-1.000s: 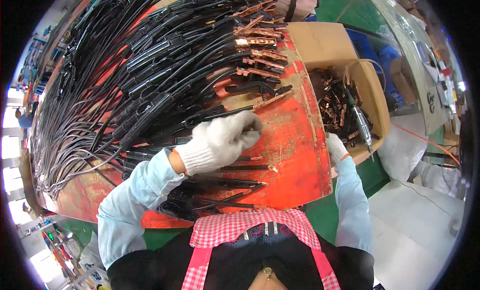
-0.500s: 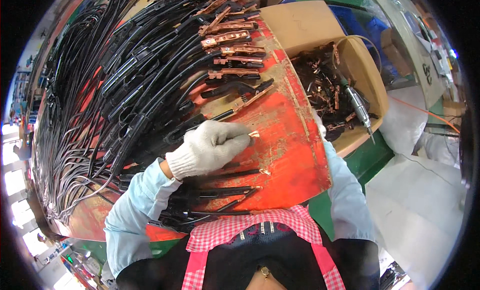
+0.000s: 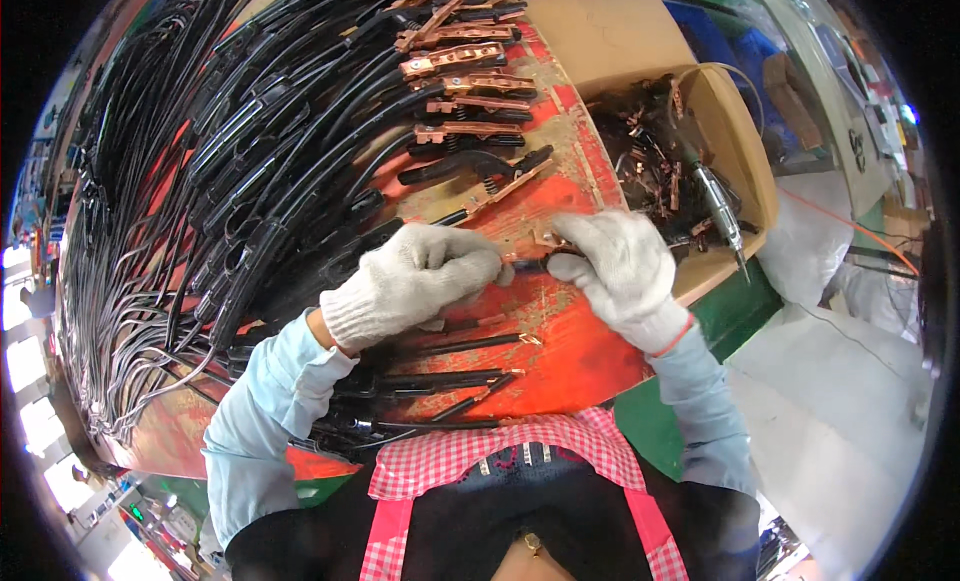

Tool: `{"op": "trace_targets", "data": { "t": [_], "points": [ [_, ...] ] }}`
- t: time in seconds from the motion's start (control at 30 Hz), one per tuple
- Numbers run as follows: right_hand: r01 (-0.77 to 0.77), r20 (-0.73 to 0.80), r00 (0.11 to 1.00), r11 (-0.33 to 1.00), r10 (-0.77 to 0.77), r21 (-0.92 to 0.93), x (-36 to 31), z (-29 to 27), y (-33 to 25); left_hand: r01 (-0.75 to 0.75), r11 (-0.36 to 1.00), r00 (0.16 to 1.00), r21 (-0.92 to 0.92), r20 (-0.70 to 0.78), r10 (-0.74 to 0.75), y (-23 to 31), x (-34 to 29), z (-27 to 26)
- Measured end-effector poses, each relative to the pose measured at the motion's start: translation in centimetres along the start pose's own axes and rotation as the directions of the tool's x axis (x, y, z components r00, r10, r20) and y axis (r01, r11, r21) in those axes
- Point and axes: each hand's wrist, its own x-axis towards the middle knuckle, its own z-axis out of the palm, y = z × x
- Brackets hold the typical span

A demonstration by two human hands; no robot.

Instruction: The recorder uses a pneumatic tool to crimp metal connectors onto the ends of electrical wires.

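Note:
My gloved left hand is closed on a black cable whose bare copper end peeks out past the fingertips. Facing it, my gloved right hand pinches a small copper and black electrode holder; the fingers hide much of it. The two pieces meet or nearly meet between my hands; whether they touch I cannot tell. Just beyond lies a welding electrode holder with black lever, spring and copper jaw. Nearer me, several black cables with stripped ends rest on the red board.
Several copper-jawed holders line the far side of the worn red tabletop. Grey and black cables heap up at left. At right a cardboard box contains copper and black parts, with a power screwdriver hanging over it.
My right hand has come from beside the box onto the tabletop, bringing the copper and black holder up to the cable end. My left hand has stayed nearly in place.

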Motion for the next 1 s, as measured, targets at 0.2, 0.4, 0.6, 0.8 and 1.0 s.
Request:
{"op": "trace_targets", "data": {
  "t": [0.2, 0.4, 0.6, 0.8, 1.0],
  "points": [
    [0.034, -0.026, 0.999, 0.997, -0.033, 0.063, -0.4, 0.8, -1.1, -0.037, 0.998, 0.999, 0.043, -0.012, 0.037, -1.4, 0.3, 0.4],
    [-0.026, -0.065, 0.997, 0.991, 0.034, 0.129, -0.9, 1.3, -2.4, -0.115, 0.987, 0.993, 0.114, 0.020, 0.113, -1.5, 0.5, 1.1],
    [-0.031, -0.100, 0.993, 0.968, 0.058, 0.249, -0.9, 1.3, -2.7, -0.097, 0.977, 0.995, 0.188, 0.017, 0.095, -0.9, 0.3, 1.3],
    [-0.074, -0.052, 0.993, 0.920, 0.102, 0.386, -1.2, 1.4, -2.6, -0.084, 0.983, 0.996, 0.162, 0.029, 0.080, -0.9, 0.1, 1.2],
    [-0.074, -0.057, 0.994, 0.968, 0.090, 0.239, -1.2, 0.8, -3.3, -0.093, 0.921, 0.984, 0.379, -0.105, 0.142, -0.3, -0.3, 2.6]
  ]
}}
